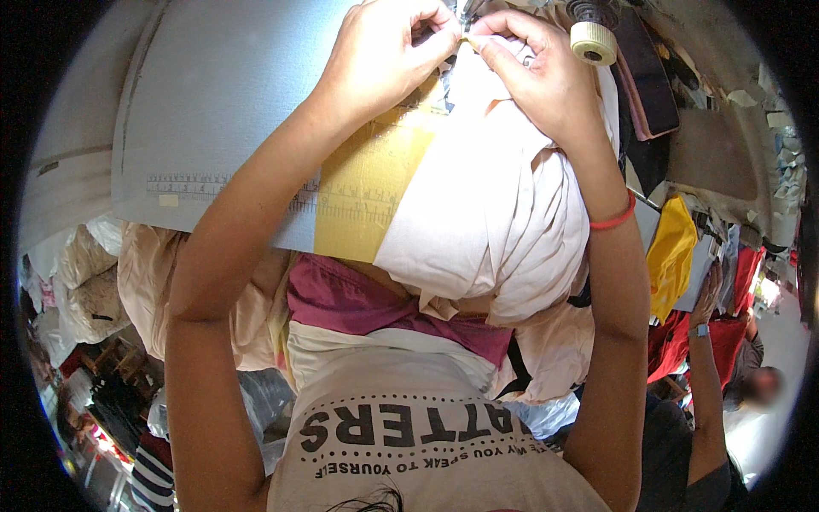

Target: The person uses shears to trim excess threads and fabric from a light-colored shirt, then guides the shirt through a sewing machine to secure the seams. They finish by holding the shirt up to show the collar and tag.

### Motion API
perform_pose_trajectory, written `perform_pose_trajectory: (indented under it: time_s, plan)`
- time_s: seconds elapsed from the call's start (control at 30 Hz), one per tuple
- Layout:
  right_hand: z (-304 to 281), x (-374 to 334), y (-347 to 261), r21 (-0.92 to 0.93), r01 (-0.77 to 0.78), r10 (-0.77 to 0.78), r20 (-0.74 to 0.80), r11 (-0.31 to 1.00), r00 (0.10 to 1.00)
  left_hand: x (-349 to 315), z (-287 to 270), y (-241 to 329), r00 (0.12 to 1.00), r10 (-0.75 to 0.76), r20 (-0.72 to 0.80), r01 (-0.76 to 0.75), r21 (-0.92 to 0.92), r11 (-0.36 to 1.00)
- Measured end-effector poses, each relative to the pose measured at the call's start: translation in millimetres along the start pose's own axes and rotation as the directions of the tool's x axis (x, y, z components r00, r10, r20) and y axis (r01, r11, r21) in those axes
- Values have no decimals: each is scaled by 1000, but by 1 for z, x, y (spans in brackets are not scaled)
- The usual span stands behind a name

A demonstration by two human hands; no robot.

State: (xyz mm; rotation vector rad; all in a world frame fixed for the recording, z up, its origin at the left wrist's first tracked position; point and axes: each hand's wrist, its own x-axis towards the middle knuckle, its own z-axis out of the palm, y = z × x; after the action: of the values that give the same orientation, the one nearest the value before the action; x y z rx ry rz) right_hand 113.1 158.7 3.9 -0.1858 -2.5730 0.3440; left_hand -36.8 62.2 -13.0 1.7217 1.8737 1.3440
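Observation:
My left hand (388, 51) and my right hand (533, 72) meet at the far edge of a grey sewing table (222, 102). Both pinch a folded edge of pale pinkish-white fabric (486, 213) between thumb and fingers, right at the machine's needle area, which is mostly hidden. The fabric drapes off the table's near edge into my lap. A red band (612, 221) sits on my right wrist. Under the cloth, a strip of yellow tape (367, 183) covers part of the table top.
A cream thread spool (593, 41) stands just right of my right hand. A maroon cloth (341, 299) lies on my lap. Piles of pale fabric (145, 273) sit to the left. A yellow cloth (670, 247) and another person's arm (704, 375) are at the right.

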Motion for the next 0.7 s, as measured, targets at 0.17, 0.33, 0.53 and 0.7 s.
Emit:
perform_pose_trajectory:
  time_s: [0.17,0.33,0.53,0.7]
  plan:
    - [-1,0,-8,223,-387,384,58,895,921,3,1,-6,997,52,55,-54,32,998]
    - [-3,5,-12,294,-429,429,70,854,901,4,-5,-5,990,108,94,-112,33,993]
    - [7,-3,-1,295,-277,293,-13,915,956,8,-11,-7,937,324,132,-342,139,929]
    - [1,0,-6,231,-179,185,-4,956,983,8,-9,-18,908,407,104,-420,211,883]
